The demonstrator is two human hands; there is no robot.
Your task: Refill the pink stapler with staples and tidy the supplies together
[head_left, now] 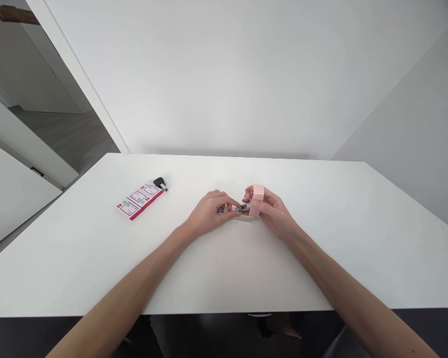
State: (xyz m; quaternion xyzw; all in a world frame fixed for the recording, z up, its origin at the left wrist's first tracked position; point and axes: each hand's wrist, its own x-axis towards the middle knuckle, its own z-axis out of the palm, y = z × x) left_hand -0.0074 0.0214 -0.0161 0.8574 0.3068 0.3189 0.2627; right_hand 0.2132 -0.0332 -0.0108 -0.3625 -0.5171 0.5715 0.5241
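My left hand point(211, 214) rests on the white table, thumb and forefinger closed on a small silver metal piece point(242, 207). Another silver metal part point(220, 210) shows between its fingers. Close on the right, my right hand point(278, 215) grips a glossy pink band point(258, 193), which curves around by the fingertips. A flat beige piece point(245, 218) lies low between the two hands, partly covered by them. Whether the metal parts, the beige piece and the band are joined, I cannot tell.
On the left of the white table point(224, 278) lie a white and red printed card point(140, 200) and a black key fob point(159, 182) with a metal piece at its corner. A white wall point(224, 79) rises behind the table. A doorway opens at far left.
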